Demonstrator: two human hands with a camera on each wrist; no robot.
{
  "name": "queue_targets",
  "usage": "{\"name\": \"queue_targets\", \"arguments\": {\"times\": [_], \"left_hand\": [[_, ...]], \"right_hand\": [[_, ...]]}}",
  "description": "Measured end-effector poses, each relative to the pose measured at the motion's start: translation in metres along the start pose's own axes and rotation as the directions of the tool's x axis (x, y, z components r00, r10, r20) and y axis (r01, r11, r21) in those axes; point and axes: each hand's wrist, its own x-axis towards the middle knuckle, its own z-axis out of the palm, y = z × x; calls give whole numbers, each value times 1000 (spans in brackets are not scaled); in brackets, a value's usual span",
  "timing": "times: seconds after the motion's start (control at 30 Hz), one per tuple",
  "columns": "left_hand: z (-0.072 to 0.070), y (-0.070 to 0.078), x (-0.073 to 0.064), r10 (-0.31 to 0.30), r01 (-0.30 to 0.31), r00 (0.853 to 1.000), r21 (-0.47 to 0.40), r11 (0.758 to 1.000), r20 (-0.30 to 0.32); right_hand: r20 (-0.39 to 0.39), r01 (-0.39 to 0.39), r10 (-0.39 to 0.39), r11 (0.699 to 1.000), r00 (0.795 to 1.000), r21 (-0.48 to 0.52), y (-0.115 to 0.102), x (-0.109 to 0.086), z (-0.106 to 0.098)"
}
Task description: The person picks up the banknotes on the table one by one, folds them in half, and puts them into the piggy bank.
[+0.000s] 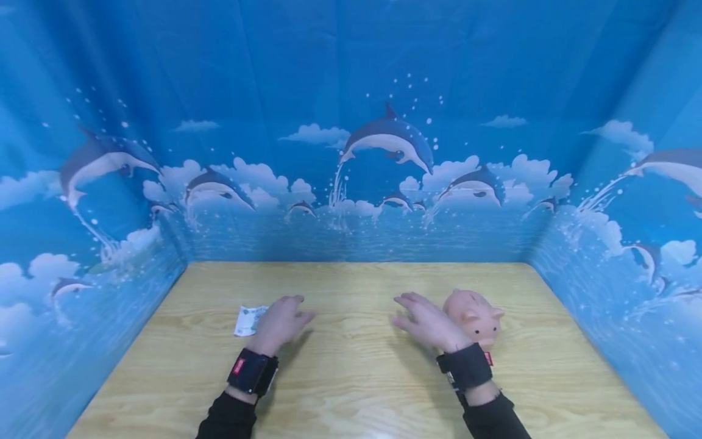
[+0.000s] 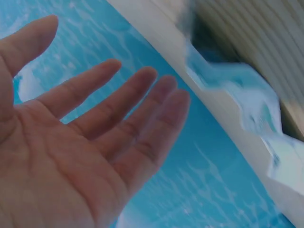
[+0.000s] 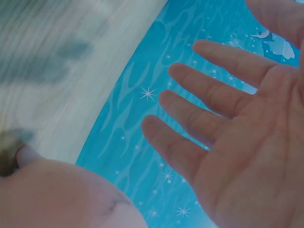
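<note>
My left hand (image 1: 280, 324) hovers over the left part of the table, fingers spread and nothing in its palm. Beside it, partly behind the hand, lies a creased banknote (image 1: 249, 321). The left wrist view shows the same banknote (image 2: 256, 102) bent in zigzag folds, apart from the fingertips. On the right, my right hand (image 1: 430, 323) is held with relaxed, spread fingers, also holding nothing. Just to its right a pink piggy bank (image 1: 476, 317) stands with its face toward me, partly hidden by the hand and wrist. Its rounded body (image 3: 61, 194) fills the lower left of the right wrist view.
The wooden table (image 1: 351, 378) is enclosed at the back and both sides by a blue curtain (image 1: 285, 79) printed with dolphins. Dark bands (image 1: 466, 366) with small cameras sit on both wrists.
</note>
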Motion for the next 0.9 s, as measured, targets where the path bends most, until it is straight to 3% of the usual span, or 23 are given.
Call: {"name": "queue_targets", "arguments": {"times": [0.37,0.9], "left_hand": [[-19,-33,1,-104,105,994,60,993,-10],[-26,-77,-1,-272,267,961,101,958,46]], "right_hand": [[87,-44,42,999,995,19,6,9,2],[138,-14,5,998,990,64,2,10,2]]}}
